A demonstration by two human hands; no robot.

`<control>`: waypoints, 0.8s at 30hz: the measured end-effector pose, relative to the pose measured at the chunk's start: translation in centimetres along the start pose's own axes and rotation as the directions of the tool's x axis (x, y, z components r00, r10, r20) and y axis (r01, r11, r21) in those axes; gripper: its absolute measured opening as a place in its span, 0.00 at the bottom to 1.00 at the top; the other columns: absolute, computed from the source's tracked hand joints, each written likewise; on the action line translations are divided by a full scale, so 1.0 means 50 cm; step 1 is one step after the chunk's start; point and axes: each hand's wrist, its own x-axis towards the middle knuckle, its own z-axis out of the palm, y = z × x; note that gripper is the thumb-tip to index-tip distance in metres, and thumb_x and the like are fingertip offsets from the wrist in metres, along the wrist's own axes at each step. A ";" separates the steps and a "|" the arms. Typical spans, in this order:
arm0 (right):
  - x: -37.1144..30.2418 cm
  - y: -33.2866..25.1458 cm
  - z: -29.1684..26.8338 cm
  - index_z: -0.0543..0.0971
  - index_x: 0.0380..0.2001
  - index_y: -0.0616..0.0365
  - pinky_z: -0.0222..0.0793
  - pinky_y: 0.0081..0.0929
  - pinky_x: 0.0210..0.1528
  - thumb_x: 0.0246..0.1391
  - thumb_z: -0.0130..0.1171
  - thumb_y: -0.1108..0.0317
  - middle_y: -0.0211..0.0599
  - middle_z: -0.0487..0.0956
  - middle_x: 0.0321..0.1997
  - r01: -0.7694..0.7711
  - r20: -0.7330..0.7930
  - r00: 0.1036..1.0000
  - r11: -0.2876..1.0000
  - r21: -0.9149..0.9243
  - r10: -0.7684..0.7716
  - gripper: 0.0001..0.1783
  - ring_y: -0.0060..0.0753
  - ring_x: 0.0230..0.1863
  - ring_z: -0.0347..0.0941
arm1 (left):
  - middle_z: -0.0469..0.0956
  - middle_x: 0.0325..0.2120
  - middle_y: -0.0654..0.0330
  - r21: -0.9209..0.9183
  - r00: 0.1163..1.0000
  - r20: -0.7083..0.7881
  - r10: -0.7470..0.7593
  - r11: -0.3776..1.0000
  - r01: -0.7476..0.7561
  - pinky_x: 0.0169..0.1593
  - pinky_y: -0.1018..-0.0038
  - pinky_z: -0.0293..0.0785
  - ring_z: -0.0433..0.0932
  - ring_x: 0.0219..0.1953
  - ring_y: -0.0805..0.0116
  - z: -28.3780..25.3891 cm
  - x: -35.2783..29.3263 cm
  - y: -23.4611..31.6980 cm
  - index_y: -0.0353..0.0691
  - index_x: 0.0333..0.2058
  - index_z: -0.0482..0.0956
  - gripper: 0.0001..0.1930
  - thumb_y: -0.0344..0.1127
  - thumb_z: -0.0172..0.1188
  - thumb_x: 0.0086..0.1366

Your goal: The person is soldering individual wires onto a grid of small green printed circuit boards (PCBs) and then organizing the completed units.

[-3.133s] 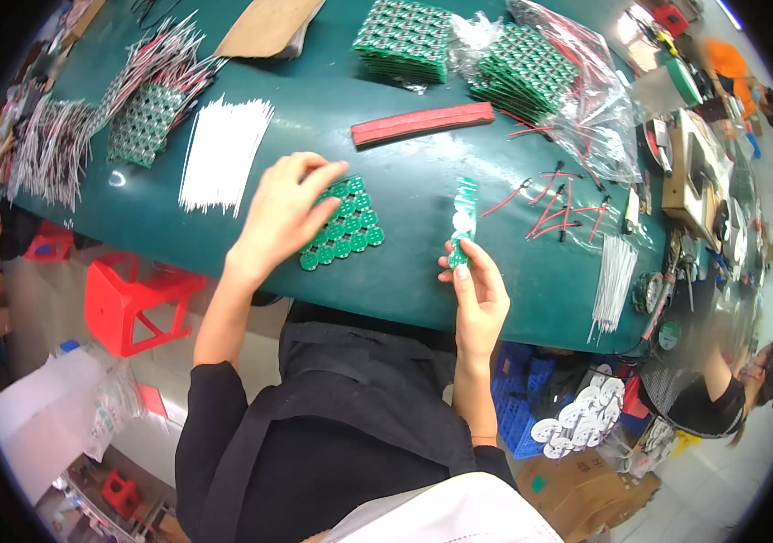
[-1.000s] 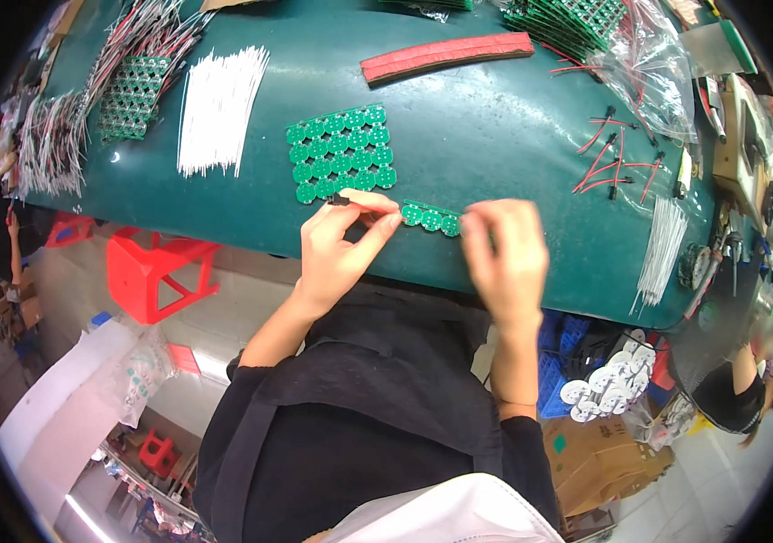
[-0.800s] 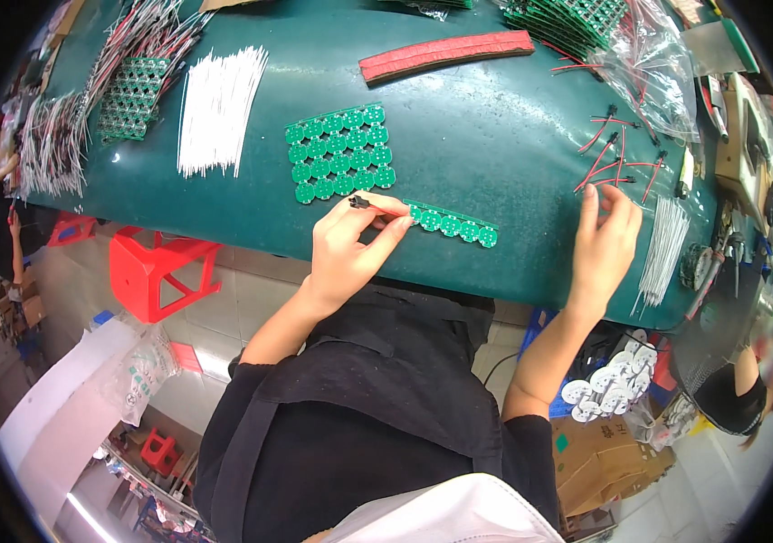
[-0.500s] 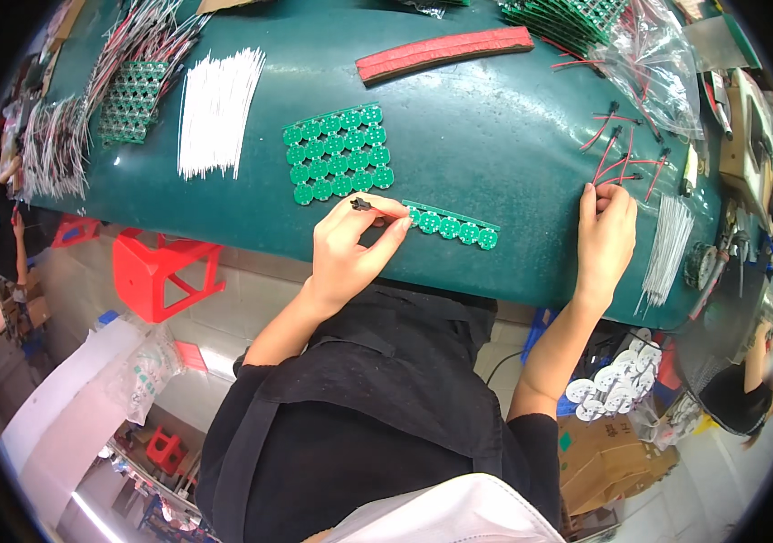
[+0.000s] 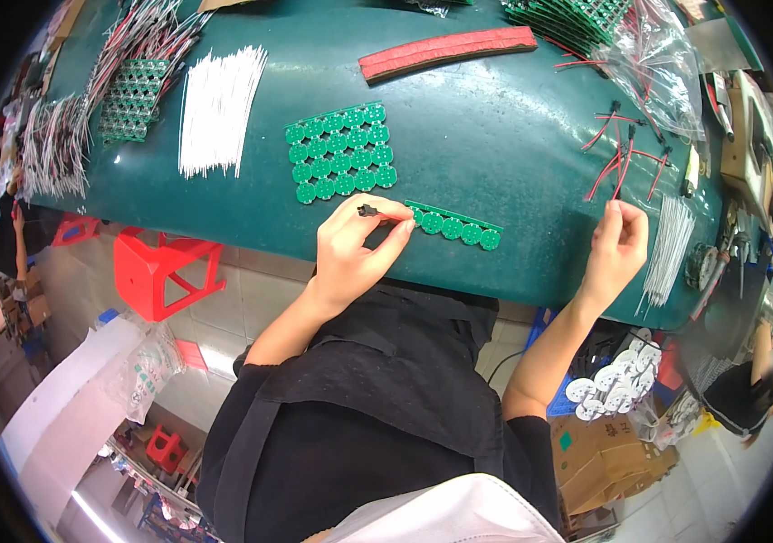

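Pinching a black-plugged lead in our left hand beside the green strip on the table, we should lift the red wire gripped by our right hand gently, avoiding tangles.

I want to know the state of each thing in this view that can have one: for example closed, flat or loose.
Strip of round circuit boards: joined in one row
Left hand: closed, pinching a lead with black connector at the strip's left end
Right hand: closed, pinching a red lead
Circuit-board panel: lying flat, boards joined
White wires: gathered side by side
Other red leads: scattered loosely
Clear plastic bag: crumpled
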 end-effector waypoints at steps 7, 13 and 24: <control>-0.061 -0.037 0.009 0.70 0.33 0.60 0.60 0.20 0.25 0.63 0.51 0.73 0.33 0.69 0.30 -0.227 0.193 0.974 0.574 0.787 0.121 0.04 0.24 0.28 0.65 | 0.81 0.28 0.60 0.033 0.999 -0.040 0.035 0.999 -0.034 0.34 0.73 0.75 0.80 0.29 0.65 0.007 -0.005 -0.003 0.36 0.28 0.82 0.06 0.21 0.68 0.51; -0.137 -0.073 0.044 0.68 0.33 0.61 0.69 0.28 0.33 0.63 0.49 0.74 0.35 0.68 0.32 -0.312 0.358 0.934 0.534 0.786 0.020 0.04 0.30 0.32 0.68 | 0.81 0.27 0.60 0.053 0.995 -0.040 0.095 0.994 -0.092 0.33 0.72 0.73 0.79 0.28 0.64 0.009 -0.004 -0.004 0.37 0.29 0.81 0.07 0.21 0.68 0.50; -0.192 -0.066 0.090 0.70 0.37 0.63 0.68 0.48 0.62 0.63 0.49 0.77 0.39 0.73 0.39 -0.284 0.443 0.892 0.647 0.708 -0.093 0.01 0.32 0.42 0.76 | 0.80 0.27 0.60 0.092 0.982 0.012 0.187 0.978 -0.187 0.35 0.71 0.74 0.79 0.30 0.62 0.009 -0.005 -0.006 0.39 0.30 0.81 0.10 0.22 0.70 0.49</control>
